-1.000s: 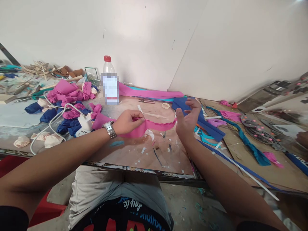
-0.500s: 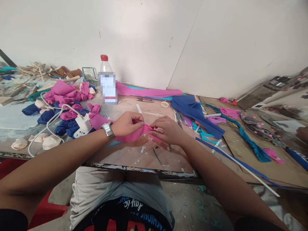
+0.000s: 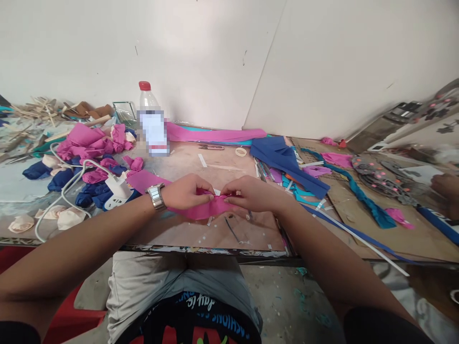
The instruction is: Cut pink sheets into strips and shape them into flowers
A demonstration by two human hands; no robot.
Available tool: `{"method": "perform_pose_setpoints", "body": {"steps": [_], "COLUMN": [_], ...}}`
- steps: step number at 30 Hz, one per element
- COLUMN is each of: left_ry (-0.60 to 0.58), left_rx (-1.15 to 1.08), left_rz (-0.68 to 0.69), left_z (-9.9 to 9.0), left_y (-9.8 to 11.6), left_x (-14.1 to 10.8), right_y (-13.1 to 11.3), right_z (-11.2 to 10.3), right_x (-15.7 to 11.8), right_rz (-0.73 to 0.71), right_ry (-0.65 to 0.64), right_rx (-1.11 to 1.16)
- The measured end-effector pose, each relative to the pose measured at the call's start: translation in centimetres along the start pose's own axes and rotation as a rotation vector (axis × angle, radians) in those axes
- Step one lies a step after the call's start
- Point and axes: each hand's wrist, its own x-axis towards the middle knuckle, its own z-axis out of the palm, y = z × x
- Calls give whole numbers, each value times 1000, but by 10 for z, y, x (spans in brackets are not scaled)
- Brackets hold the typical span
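Note:
A pink strip of fabric or crepe paper (image 3: 197, 211) stretches low over the table between my hands. My left hand (image 3: 188, 191), with a metal watch on its wrist, pinches the strip's upper edge between thumb and fingers. Close beside it, my right hand (image 3: 247, 193) pinches the same edge, which looks gathered between the two sets of fingertips. The strip's left end passes behind my left wrist. Several rolled pink and blue flowers (image 3: 93, 143) lie in a heap to the left, with cream ones (image 3: 71, 217) nearer the front edge.
A power strip with a white plug (image 3: 118, 186) and a looping cable sit left of my hands. Behind stand a red-capped bottle (image 3: 147, 98) and a phone (image 3: 155, 134). Tape (image 3: 241, 152) and folded blue material (image 3: 276, 157) lie ahead. Another person's hand (image 3: 446, 186) shows far right.
My right hand has drawn closer to my left, and the pink edge between them is bunched tighter. The view has shifted slightly to the right.

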Motion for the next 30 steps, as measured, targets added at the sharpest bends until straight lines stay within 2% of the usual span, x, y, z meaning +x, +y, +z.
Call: {"method": "perform_pose_setpoints", "body": {"steps": [6,10,30], "left_ry": [-31,-61,-120], "left_rx": [-11,-27,-27], "left_rz": [-1,5,58], "left_z": [1,0,-3], "left_y": [0,1,3], "left_x": [0,1,-1], "right_y": [-6,-12,-12], "right_z": [5,6,7], "right_x": [0,2,2], "right_rz": [-5,-4,-70], "right_ry": [25,-15,52], "right_rx": [-96,-43,105]}}
